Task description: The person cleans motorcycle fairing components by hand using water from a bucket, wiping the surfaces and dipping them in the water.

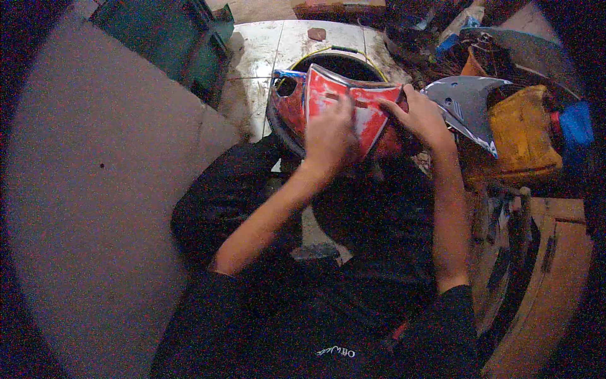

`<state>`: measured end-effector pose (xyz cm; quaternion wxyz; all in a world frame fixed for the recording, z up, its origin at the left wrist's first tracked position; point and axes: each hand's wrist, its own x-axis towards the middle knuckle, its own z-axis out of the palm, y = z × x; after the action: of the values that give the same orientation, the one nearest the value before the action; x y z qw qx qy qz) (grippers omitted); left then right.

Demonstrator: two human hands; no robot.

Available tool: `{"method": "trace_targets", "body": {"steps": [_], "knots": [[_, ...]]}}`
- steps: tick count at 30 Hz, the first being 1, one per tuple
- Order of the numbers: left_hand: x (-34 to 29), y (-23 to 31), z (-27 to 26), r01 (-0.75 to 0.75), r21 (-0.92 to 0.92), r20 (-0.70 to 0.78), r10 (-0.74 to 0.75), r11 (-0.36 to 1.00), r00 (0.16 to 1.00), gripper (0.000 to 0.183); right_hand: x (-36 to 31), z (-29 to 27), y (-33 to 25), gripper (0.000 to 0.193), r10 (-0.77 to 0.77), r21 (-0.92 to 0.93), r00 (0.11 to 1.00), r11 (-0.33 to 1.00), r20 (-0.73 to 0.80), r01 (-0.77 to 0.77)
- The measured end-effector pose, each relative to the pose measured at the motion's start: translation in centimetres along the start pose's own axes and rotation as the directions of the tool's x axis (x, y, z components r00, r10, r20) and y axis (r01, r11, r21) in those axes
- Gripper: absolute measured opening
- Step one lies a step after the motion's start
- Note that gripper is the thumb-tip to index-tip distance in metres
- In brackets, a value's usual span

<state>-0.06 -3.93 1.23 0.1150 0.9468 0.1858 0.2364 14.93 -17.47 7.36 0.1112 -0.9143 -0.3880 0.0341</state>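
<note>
Red panel [371,123] over a dark tub [353,60], right hand's grip [425,119] clasping panel's edge, left hand [330,136] blurred, its grip unclear

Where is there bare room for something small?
The white tiles show bare, dirt-stained patches: between the green bin and the bucket, and between the brown lump and the bucket. It is crowded to the right, around the grey panel and yellow jug, and at the red panel, which the left hand and right hand touch.
</note>
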Motion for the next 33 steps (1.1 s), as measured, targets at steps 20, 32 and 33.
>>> {"method": "trace_targets", "body": {"steps": [20,32,33], "knots": [[1.3,-1.8,1.0,0.06,-0.018,-0.042,-0.061,0.998,0.997,0.034,0.6,1.0,0.5,0.063,-0.04,0.004,0.999,0.999,-0.001,0.04],[1.6,1.0,0.2,-0.041,-0.03,-0.035,0.04,0.999,0.999,0.036,0.5,1.4,2.1,0.063,0.022,-0.005,1.0,1.0,-0.007,-0.023],[2.4,0.0,0.5,0.01,-0.024,-0.01,-0.01,1.0,1.0,0.038,0.4,1.6,2.0,0.062,-0.011,-0.01,1.0,1.0,-0.028,0.011]]}}
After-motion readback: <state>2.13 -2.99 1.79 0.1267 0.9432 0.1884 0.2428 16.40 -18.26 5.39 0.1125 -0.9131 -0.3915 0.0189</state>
